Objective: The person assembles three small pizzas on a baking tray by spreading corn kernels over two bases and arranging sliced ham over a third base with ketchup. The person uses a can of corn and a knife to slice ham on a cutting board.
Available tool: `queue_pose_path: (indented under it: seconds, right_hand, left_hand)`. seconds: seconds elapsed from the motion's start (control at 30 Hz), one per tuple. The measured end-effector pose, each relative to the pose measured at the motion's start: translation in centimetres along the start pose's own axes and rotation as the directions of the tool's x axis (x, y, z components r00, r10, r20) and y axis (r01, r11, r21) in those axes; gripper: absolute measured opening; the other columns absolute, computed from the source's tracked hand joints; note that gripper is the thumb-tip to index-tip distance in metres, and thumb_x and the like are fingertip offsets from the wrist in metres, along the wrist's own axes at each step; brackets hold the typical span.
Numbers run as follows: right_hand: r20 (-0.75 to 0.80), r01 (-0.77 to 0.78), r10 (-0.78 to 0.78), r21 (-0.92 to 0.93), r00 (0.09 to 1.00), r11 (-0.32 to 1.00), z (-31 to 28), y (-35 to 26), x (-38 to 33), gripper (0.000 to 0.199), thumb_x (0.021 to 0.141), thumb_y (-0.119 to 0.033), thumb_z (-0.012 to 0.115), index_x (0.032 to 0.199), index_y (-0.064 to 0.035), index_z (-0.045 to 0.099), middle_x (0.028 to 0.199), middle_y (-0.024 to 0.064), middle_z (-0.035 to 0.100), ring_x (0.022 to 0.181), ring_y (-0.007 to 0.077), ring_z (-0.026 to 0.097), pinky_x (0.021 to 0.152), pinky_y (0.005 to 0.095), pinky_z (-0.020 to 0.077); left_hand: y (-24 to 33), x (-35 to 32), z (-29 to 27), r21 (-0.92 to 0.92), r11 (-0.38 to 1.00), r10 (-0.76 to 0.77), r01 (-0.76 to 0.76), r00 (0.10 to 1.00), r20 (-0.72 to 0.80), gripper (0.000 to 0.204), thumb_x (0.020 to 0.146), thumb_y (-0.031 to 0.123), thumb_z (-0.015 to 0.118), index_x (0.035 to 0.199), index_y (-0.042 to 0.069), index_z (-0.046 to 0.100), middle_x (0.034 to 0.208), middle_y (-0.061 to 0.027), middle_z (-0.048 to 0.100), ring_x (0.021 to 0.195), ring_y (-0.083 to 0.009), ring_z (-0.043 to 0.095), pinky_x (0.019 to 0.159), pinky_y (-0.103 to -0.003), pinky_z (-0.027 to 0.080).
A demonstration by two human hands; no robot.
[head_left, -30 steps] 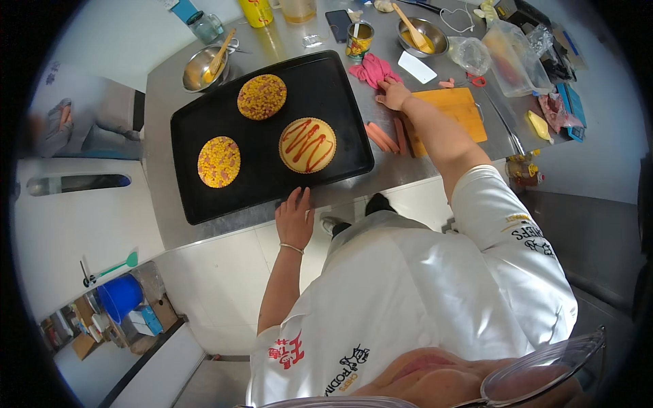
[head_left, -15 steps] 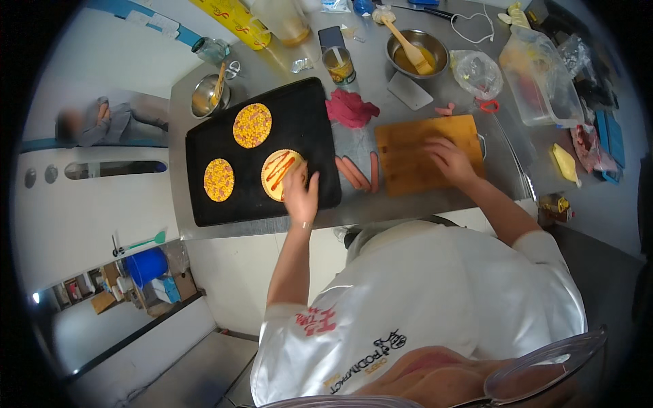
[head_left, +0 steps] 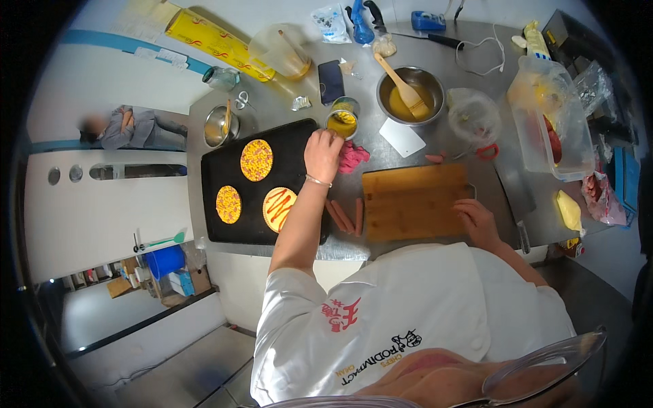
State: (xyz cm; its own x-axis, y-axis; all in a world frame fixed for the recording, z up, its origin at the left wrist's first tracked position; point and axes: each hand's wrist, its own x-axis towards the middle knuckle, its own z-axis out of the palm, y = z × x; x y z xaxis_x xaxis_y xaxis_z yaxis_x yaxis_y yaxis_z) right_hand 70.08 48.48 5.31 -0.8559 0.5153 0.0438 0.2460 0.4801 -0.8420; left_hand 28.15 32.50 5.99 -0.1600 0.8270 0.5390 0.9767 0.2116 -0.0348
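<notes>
My left hand (head_left: 322, 158) reaches past the right edge of a black baking tray (head_left: 262, 129). Its bent fingers are at the near rim of a tin can (head_left: 342, 121) with yellow corn-like contents, which leans toward me; the fingertips are partly hidden. On the tray lie two round bases covered with yellow kernels and pink bits (head_left: 256, 160) and a pale base with red sauce lines (head_left: 279, 207), partly behind my forearm. My right hand (head_left: 479, 222) rests open, fingers slightly bent, on the right edge of a wooden cutting board (head_left: 415, 202).
Several sausages (head_left: 345, 216) lie between tray and board. Nearby are a pink cloth (head_left: 354, 157), a white scraper (head_left: 402, 139), a steel bowl (head_left: 435, 109) with a wooden brush (head_left: 412, 100), a phone (head_left: 331, 82) and a clear tub (head_left: 544, 146). A person (head_left: 129, 128) is at the far left.
My left hand has gone from the sauced base up to the can, which now leans toward me. My right hand has shifted to the board's right edge. The whole view has tilted.
</notes>
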Motion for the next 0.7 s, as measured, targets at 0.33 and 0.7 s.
queue_pose_path:
  seconds: [0.33, 0.7]
  right_hand:
    - [0.067, -0.028, 0.030, -0.041, 0.997, 0.999, -1.1, -0.3, 6.1, 0.020, 0.094, 0.001, 0.065, 0.114, -0.0008, 0.069, 0.121, 0.0153, 0.068, 0.104, 0.0311, 0.069, 0.084, 0.0361, 0.0564]
    - [0.108, 0.034, -0.040, 0.057, 0.993, 0.998, 1.4, 0.6, 4.8, 0.039, 0.091, 0.003, 0.069, 0.130, -0.0030, 0.063, 0.134, 0.0128, 0.064, 0.111, 0.0272, 0.066, 0.090, 0.0319, 0.0551]
  left_hand:
    - [-0.6, 4.6, 7.8, -0.094, 0.936, -0.337, 0.341, 0.940, 0.054, 0.013, 0.083, 0.006, 0.064, 0.094, 0.012, 0.068, 0.097, -0.0068, 0.063, 0.090, -0.0313, 0.062, 0.072, -0.044, 0.054]
    - [2.9, 2.6, 3.3, -0.209, 0.895, -0.406, 0.394, 0.914, -0.016, 0.013, 0.083, 0.013, 0.075, 0.091, 0.008, 0.065, 0.096, -0.0107, 0.061, 0.092, -0.0348, 0.062, 0.073, -0.045, 0.053]
